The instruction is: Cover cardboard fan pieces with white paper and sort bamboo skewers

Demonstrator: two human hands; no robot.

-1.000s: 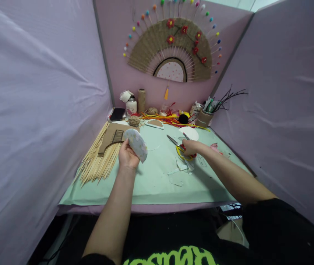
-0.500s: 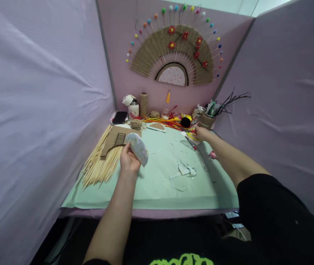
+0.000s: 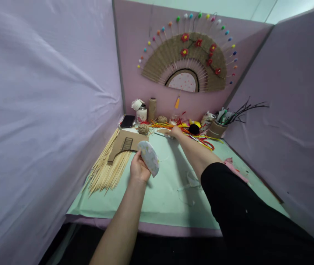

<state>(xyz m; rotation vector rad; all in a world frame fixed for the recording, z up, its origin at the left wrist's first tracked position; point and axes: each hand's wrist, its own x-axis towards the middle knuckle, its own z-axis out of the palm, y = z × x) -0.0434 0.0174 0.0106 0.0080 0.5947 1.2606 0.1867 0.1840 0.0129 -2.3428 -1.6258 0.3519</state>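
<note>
My left hand (image 3: 138, 170) is closed around a half-round piece covered in pale flowered paper (image 3: 149, 157), held upright above the green table mat (image 3: 159, 191). My right hand (image 3: 175, 131) is stretched far back, resting on a brown cardboard half-round piece (image 3: 164, 131) beside the coloured pipe cleaners (image 3: 198, 137). Its fingers are small at this distance, and I cannot see whether they grip the piece. Paper scraps (image 3: 191, 181) lie on the mat beside my right arm.
A bundle of bamboo sticks (image 3: 107, 165) and a cardboard sheet (image 3: 123, 142) lie at left. Twine balls (image 3: 143, 129), a jar (image 3: 141, 113), a phone (image 3: 127, 121), a black pompom (image 3: 193, 129) and a cup of twigs (image 3: 217, 128) line the back wall. A decorated fan (image 3: 186, 60) hangs above.
My right hand let go of the scissors, swung past the cup at back right and now reaches left to the cardboard piece at the back. The left hand has kept its hold.
</note>
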